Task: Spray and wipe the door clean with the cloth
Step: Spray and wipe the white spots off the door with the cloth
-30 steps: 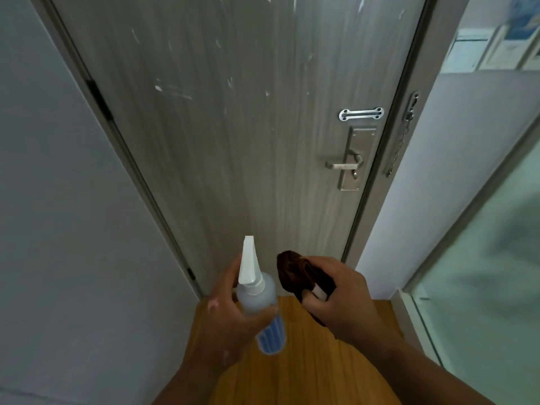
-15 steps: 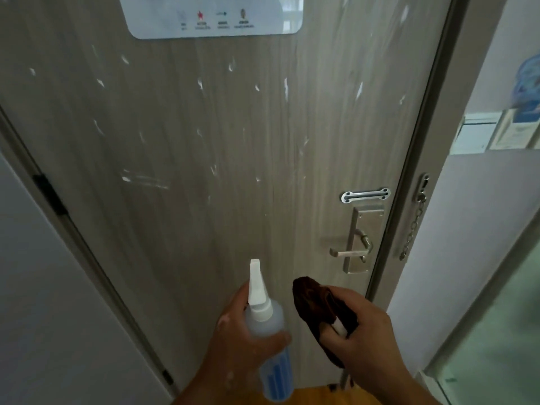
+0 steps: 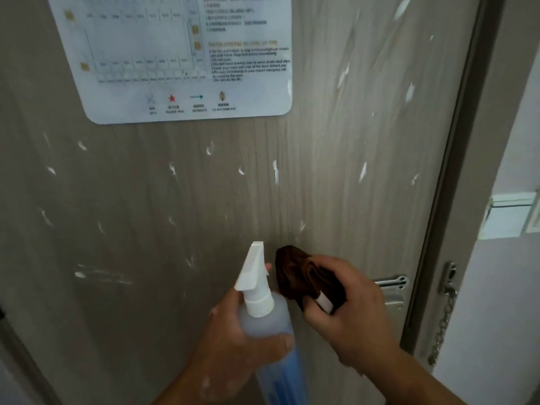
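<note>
A grey wood-grain door [image 3: 146, 200] fills the view, flecked with several white smears. My left hand [image 3: 230, 346] is wrapped around a clear spray bottle [image 3: 264, 314] with a white nozzle and blue label, nozzle aimed at the door. My right hand [image 3: 353, 314] holds a bunched dark brown cloth [image 3: 298, 273] with a white tag, just right of the nozzle and close to the door surface.
A white evacuation notice [image 3: 181, 57] is stuck on the upper door. A metal latch plate [image 3: 391, 283] and handle hardware sit behind my right hand. The door frame [image 3: 447, 200] carries a hanging security chain [image 3: 442, 320]. A pale wall lies to the right.
The view has tilted up and moved closer to the door; the floor is out of sight and the notice has come into view. Both hands have risen, keeping the bottle and cloth.
</note>
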### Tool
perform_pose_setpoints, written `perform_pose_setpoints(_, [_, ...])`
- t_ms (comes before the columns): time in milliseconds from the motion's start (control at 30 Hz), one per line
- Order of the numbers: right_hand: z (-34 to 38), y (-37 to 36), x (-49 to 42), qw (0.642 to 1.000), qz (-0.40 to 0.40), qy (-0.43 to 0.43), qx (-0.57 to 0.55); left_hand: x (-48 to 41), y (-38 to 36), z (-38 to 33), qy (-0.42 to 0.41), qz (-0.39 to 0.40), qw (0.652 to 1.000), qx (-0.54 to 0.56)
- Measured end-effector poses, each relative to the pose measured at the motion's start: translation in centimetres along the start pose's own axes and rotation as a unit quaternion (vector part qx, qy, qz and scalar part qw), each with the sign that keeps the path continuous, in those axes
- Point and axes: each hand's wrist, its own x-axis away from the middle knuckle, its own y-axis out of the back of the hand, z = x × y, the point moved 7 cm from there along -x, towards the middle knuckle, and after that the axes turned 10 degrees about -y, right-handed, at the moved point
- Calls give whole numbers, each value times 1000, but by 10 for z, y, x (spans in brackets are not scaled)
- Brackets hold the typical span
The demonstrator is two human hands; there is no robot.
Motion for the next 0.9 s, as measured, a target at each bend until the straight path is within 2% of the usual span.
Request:
perform_pose_setpoints(167, [23, -7, -27, 997, -12, 79, 17, -27, 10, -10, -21, 8, 998, 60])
perform_pose_setpoints(333, [42, -2, -47, 985, 16, 160, 68, -54, 25, -47, -105, 52, 993, 8])
perform_pose_setpoints(433, [54, 9, -59, 972, -29, 206, 113, -68, 24, -70, -142, 81, 986, -8])
perform_pose_setpoints(533, [67, 19, -71, 954, -94, 243, 145, -82, 23, -87, -166, 72, 984, 2])
perform_pose_setpoints(800, [107, 45, -136, 912, -189, 301, 202, -125, 9, -159, -235, 86, 958, 143])
perform_pose_setpoints(900, [129, 46, -165, 899, -207, 324, 211, -140, 15, -186, -250, 73, 953, 152])
